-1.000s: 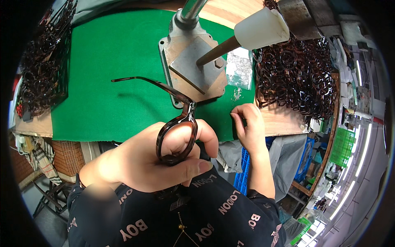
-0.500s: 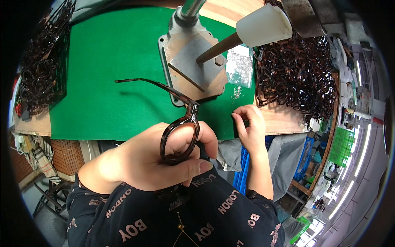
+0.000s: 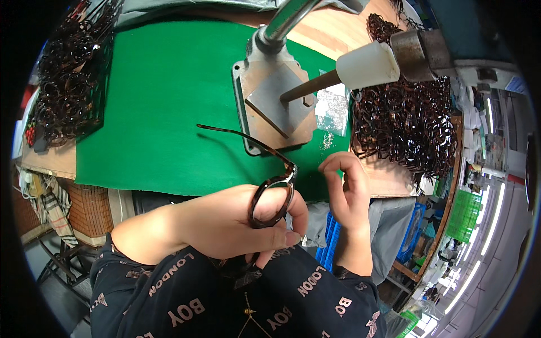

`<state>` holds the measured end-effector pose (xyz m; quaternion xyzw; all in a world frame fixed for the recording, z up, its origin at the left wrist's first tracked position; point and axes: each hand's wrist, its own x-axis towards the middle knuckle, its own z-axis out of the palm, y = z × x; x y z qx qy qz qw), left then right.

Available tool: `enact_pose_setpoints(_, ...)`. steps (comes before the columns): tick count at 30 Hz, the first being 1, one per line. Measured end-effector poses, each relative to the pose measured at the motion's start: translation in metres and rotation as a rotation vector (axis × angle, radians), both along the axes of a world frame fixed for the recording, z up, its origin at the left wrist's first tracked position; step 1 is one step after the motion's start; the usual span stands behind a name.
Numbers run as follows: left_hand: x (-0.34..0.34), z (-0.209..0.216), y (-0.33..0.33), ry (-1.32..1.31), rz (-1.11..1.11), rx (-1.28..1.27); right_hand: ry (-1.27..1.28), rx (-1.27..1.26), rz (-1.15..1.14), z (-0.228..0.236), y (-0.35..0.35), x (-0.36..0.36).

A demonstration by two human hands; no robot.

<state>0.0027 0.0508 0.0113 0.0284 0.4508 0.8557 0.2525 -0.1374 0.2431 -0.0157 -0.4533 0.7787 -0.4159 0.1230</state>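
Glasses [image 3: 269, 194] clamped in left hand [image 3: 225, 222], arm swung out toward press [image 3: 276, 104]; right hand [image 3: 346, 191] fingertips pinched together beside hinge

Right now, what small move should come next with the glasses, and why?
Probably bring the right hand across to the hinge of the glasses. The left hand holds the frame up, one temple open, and the pinched right fingers sit just beside that corner.

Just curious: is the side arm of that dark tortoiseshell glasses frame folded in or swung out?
Swung out. The thin side arm stretches away from the dark tortoiseshell glasses frame over the green mat.
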Motion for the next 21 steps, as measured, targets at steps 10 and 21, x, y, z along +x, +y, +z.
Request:
enact_pose_setpoints(10,0.003,-0.001,-0.003,-0.076,0.058,0.004,0.285,0.247,-0.097,-0.029,0.031,-0.016)
enact_pose_setpoints(21,0.002,-0.002,0.003,-0.041,0.049,-0.033,0.409,0.251,-0.126,-0.047,0.027,-0.006)
